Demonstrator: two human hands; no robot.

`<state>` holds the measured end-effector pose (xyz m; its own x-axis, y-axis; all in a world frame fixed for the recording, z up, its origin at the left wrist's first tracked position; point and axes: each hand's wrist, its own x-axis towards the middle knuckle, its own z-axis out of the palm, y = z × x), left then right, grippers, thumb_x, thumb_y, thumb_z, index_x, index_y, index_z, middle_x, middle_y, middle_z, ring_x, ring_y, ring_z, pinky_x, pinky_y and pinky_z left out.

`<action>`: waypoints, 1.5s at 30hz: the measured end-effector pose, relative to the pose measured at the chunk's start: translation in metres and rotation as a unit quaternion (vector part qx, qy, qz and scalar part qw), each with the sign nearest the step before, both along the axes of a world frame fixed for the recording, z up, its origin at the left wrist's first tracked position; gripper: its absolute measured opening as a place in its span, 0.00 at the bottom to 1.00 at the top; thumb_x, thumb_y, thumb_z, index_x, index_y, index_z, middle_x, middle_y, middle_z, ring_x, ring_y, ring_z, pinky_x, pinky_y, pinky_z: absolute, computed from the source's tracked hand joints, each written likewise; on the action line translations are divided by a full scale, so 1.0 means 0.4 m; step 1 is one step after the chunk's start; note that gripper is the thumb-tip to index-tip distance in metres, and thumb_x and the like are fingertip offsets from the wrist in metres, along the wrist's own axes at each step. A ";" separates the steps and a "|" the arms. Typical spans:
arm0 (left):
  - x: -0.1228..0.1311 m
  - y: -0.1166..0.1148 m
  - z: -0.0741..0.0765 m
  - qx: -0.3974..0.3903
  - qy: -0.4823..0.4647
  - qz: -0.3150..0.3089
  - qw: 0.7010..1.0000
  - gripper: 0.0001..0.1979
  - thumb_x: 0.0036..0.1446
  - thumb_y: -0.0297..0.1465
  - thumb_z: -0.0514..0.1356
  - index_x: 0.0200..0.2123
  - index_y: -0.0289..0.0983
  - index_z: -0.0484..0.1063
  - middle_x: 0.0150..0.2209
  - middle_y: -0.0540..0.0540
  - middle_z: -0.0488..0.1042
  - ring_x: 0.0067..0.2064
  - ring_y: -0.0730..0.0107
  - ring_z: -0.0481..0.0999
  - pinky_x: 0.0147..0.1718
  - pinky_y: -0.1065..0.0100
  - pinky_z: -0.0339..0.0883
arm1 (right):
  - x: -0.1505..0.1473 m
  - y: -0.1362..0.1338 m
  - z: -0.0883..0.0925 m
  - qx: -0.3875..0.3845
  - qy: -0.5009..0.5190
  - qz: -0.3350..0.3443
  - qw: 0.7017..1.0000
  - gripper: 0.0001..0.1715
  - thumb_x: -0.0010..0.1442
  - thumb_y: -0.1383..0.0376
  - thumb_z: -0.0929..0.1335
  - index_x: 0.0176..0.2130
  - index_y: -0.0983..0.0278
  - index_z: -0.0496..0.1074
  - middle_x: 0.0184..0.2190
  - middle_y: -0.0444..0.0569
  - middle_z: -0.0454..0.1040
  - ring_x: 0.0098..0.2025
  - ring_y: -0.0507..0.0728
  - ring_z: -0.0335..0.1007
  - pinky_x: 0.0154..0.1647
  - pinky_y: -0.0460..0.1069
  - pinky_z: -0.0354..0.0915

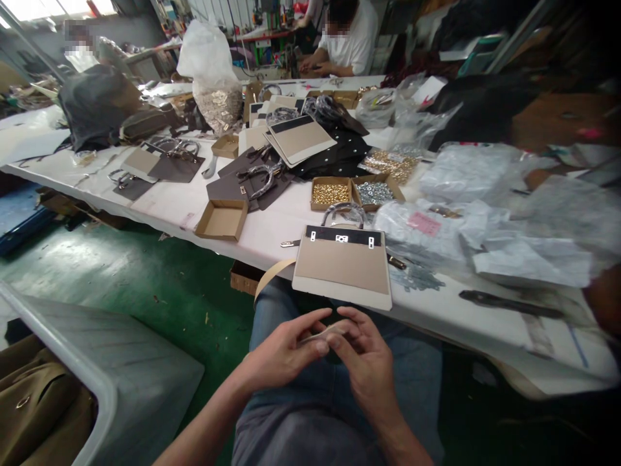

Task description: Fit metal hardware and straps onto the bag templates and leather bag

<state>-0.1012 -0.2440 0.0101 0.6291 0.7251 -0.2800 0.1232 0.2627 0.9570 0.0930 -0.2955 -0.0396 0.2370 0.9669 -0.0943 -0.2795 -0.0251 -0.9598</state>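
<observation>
Above my lap, just off the table's front edge, my left hand (290, 346) and my right hand (365, 355) meet. Both are closed, thumbs and fingers pinching a thin pale strip (318, 337) that shows almost edge-on; its exact kind is unclear. Beyond them a beige bag panel (342, 265) lies flat, its near edge jutting over the table. A dark band with silver metal fittings (342, 239) crosses its top. A plastic-wrapped handle (343, 210) stands at its far side. Metal-tipped strap ends stick out on both sides, and a tan strip (272, 275) hangs at its left.
Beyond the panel sit a cardboard box of gold hardware (330, 193), another of silver pieces (372, 194) and a shallow empty box (222, 220). Plastic bags (460, 175) and a dark-handled tool (509, 303) lie right. A grey bin (121, 362) stands left. A person (352, 45) sits opposite.
</observation>
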 end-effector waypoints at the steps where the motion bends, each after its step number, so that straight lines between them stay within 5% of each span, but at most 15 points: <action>1: 0.004 -0.002 0.004 0.017 0.003 0.001 1.000 0.33 0.78 0.43 0.66 0.79 0.40 0.70 0.60 0.37 0.82 0.54 0.57 0.82 0.54 0.59 0.78 | -0.003 0.001 -0.001 -0.009 0.002 -0.006 1.000 0.31 0.64 0.56 0.84 0.61 0.57 0.76 0.34 0.45 0.86 0.34 0.59 0.86 0.38 0.51 0.83; 4: 0.017 -0.008 0.012 0.072 0.005 0.023 0.997 0.25 0.77 0.44 0.66 0.71 0.42 0.81 0.64 0.36 0.81 0.61 0.52 0.81 0.60 0.57 0.77 | -0.006 0.002 -0.003 -0.027 -0.016 -0.034 0.999 0.36 0.62 0.55 0.85 0.62 0.58 0.75 0.33 0.46 0.87 0.34 0.60 0.87 0.38 0.52 0.83; 7: 0.031 -0.013 0.005 0.060 0.000 0.082 0.995 0.18 0.76 0.46 0.67 0.56 0.41 0.90 0.62 0.38 0.82 0.50 0.59 0.83 0.48 0.63 0.79 | -0.005 0.000 -0.006 -0.047 -0.029 -0.038 0.998 0.38 0.62 0.52 0.85 0.64 0.59 0.75 0.32 0.46 0.87 0.32 0.60 0.85 0.36 0.52 0.82; 11: 0.039 -0.018 -0.016 0.014 -0.003 0.142 0.990 0.19 0.73 0.46 0.69 0.48 0.35 0.92 0.48 0.39 0.87 0.32 0.70 0.76 0.30 0.69 0.69 | 0.015 -0.003 -0.015 -0.056 -0.110 -0.011 0.992 0.31 0.67 0.50 0.82 0.61 0.61 0.78 0.32 0.46 0.86 0.33 0.59 0.84 0.37 0.51 0.80; 14: 0.033 -0.019 -0.023 0.025 0.038 0.143 0.989 0.19 0.75 0.43 0.68 0.42 0.34 0.91 0.32 0.44 0.82 0.31 0.68 0.74 0.31 0.68 0.65 | 0.046 0.001 -0.011 -0.008 -0.236 -0.011 0.972 0.26 0.69 0.53 0.81 0.60 0.59 0.80 0.35 0.46 0.84 0.35 0.57 0.82 0.39 0.51 0.78; 17: 0.028 -0.019 -0.026 0.062 0.086 0.121 0.987 0.18 0.75 0.40 0.67 0.37 0.35 0.90 0.29 0.46 0.82 0.31 0.67 0.75 0.33 0.67 0.66 | 0.082 0.015 0.011 0.075 -0.337 0.015 0.938 0.21 0.70 0.57 0.81 0.59 0.56 0.83 0.41 0.47 0.83 0.36 0.57 0.79 0.41 0.52 0.78; 22: 0.028 -0.018 -0.033 0.181 0.113 0.121 0.970 0.12 0.75 0.37 0.68 0.44 0.40 0.92 0.40 0.44 0.90 0.40 0.60 0.87 0.41 0.64 0.74 | 0.112 0.043 0.063 0.174 -0.386 0.106 0.900 0.08 0.75 0.66 0.76 0.51 0.54 0.84 0.50 0.50 0.84 0.45 0.59 0.82 0.47 0.53 0.79; 28: 0.023 -0.026 -0.045 0.218 0.090 0.118 0.965 0.11 0.76 0.33 0.66 0.54 0.40 0.89 0.45 0.43 0.91 0.45 0.59 0.91 0.48 0.63 0.81 | 0.115 0.038 0.088 0.185 -0.343 0.159 0.907 0.08 0.74 0.69 0.74 0.48 0.56 0.83 0.48 0.50 0.86 0.49 0.61 0.86 0.50 0.54 0.81; 31: 0.016 -0.029 -0.045 0.211 0.078 0.121 0.967 0.29 0.73 0.30 0.69 0.75 0.38 0.75 0.47 0.45 0.92 0.47 0.58 0.92 0.51 0.62 0.82 | 0.112 0.029 0.085 0.167 -0.326 0.176 0.914 0.08 0.75 0.69 0.73 0.48 0.56 0.82 0.46 0.49 0.86 0.47 0.61 0.86 0.48 0.53 0.81; 33: 0.013 -0.027 -0.040 0.219 0.051 0.100 0.969 0.34 0.74 0.28 0.66 0.80 0.40 0.68 0.54 0.43 0.91 0.53 0.59 0.91 0.56 0.61 0.82 | 0.109 0.025 0.081 0.164 -0.325 0.179 0.914 0.08 0.76 0.69 0.73 0.49 0.56 0.81 0.46 0.49 0.86 0.47 0.61 0.86 0.48 0.53 0.81; 38: 0.019 -0.016 -0.027 0.249 -0.011 0.072 0.966 0.17 0.79 0.27 0.60 0.61 0.40 0.87 0.63 0.40 0.87 0.65 0.55 0.86 0.66 0.56 0.79 | 0.105 0.024 0.075 0.179 -0.352 0.163 0.904 0.09 0.76 0.70 0.73 0.50 0.55 0.81 0.46 0.49 0.84 0.48 0.60 0.84 0.49 0.53 0.79; 45: 0.030 -0.026 -0.041 0.264 0.029 0.124 0.956 0.10 0.77 0.27 0.64 0.48 0.39 0.88 0.45 0.45 0.91 0.45 0.63 0.90 0.47 0.66 0.80 | 0.100 0.019 0.075 0.175 -0.384 0.126 0.898 0.07 0.77 0.68 0.72 0.48 0.55 0.80 0.49 0.51 0.80 0.50 0.60 0.81 0.50 0.53 0.76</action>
<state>-0.0894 -0.2546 -0.0063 0.4147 0.8995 0.1375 0.1767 -0.2278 0.9575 0.1329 -0.2880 -0.0097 -0.1282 0.9379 0.3224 0.4401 0.3451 -0.8290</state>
